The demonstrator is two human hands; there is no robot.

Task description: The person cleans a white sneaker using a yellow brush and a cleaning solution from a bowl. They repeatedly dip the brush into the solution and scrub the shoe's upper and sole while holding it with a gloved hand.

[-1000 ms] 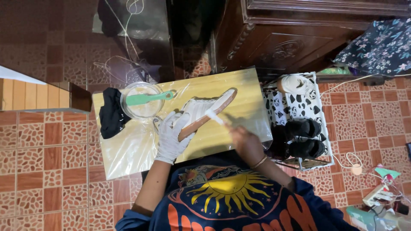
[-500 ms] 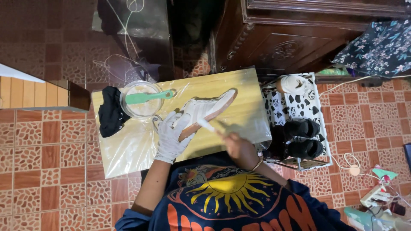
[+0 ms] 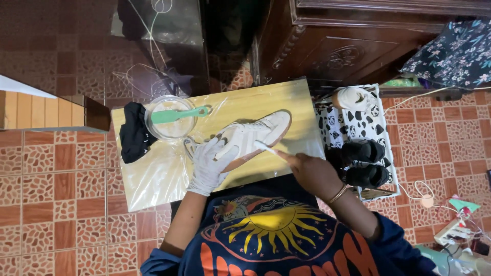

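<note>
- Your gloved left hand (image 3: 208, 164) grips the white shoe (image 3: 254, 137), which lies on its side on the plastic-covered board (image 3: 163, 179).
- Your right hand (image 3: 311, 173) pinches a small brush (image 3: 266, 148) against the shoe's side.
- Cleaning looks midway; the black shoes (image 3: 364, 162) wait untouched.

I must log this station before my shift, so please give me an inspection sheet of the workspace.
Surface: yellow board under clear plastic sheet.
Job's things: white sneaker; small white brush.
Clutter: clear bowl with green brush; black cloth; black shoes.
Hands: gloved left hand grips sneaker; right hand holds brush.
Cables: white cord, power strip.
Surroundings: tiled floor, dark wooden cabinet.
</note>
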